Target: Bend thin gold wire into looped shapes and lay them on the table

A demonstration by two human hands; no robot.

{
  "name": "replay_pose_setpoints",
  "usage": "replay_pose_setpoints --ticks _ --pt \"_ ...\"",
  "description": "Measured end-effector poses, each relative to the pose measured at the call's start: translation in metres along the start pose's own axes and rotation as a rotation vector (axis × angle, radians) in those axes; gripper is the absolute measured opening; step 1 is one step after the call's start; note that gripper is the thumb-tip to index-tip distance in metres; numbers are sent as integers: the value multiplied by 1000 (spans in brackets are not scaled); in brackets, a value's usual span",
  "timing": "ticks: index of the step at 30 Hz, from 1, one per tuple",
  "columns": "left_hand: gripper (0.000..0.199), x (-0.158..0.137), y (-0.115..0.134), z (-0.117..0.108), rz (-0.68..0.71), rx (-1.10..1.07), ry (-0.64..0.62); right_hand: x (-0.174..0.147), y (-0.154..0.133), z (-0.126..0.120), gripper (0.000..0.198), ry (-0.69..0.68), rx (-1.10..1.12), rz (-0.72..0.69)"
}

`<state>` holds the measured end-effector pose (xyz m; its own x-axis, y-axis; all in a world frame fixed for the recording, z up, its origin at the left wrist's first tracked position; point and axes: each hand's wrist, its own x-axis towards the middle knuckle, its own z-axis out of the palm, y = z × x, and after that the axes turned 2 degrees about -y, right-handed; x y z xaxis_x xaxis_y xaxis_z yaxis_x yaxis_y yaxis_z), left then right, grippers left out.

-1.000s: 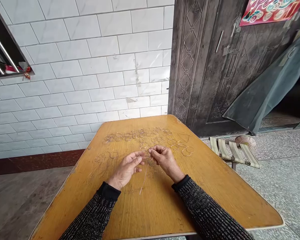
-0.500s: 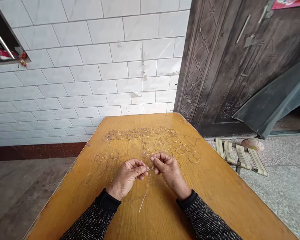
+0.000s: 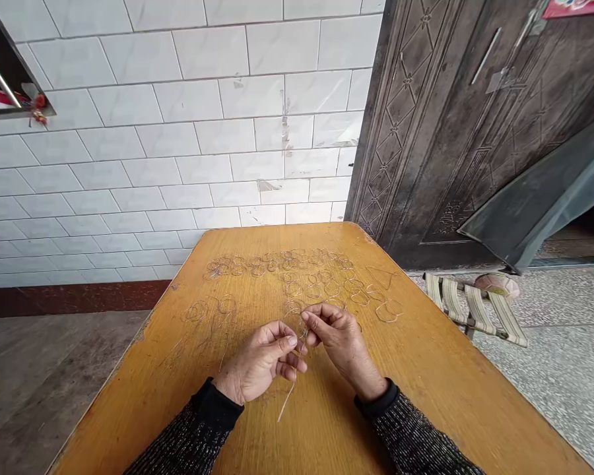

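A length of thin, pale wire (image 3: 286, 404) runs between my hands above the table, with a loose tail hanging toward me. My right hand (image 3: 340, 340) pinches it between thumb and forefinger, where a small looped or twisted part partly shows. Just left of and slightly below it, my left hand (image 3: 262, 361) has its thumb and forefinger together on the wire, the other fingers loosely curled beneath. Beyond the hands lie several bent wire loops (image 3: 331, 288) in rows. Longer loose wires (image 3: 193, 311) with small loops lie to the left of my left hand.
The wooden table (image 3: 416, 396) narrows toward a white tiled wall (image 3: 198, 99). A dark patterned door (image 3: 426, 165) stands at the back right. On the floor to the right are a strapped folding stool (image 3: 475, 307) and a round pinkish object (image 3: 497, 285).
My left hand has moved slightly right and its lower fingers have spread under the wire. The right hand keeps its pinch almost in place. The wire tail has shifted a little.
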<state>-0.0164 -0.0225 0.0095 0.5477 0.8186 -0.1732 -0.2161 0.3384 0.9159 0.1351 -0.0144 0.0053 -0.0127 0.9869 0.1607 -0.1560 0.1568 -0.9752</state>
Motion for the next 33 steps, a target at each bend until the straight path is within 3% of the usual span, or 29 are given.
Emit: replay_pose_setpoints --ticks 12,19,27,30,33 --pt "21 5 -2 -4 188 -170 37 2 4 -5 27 -336 293 171" --pt "18 1 -2 0 217 -155 -54 -1 2 1 29 -291 263 87" --pt "22 2 -6 1 165 -79 -43 -2 3 5 33 -229 233 64" --pt "23 2 -5 0 207 -14 116 -1 6 3 32 -209 199 69" --pt "23 0 0 -2 483 224 397 0 7 2 33 -181 161 74"
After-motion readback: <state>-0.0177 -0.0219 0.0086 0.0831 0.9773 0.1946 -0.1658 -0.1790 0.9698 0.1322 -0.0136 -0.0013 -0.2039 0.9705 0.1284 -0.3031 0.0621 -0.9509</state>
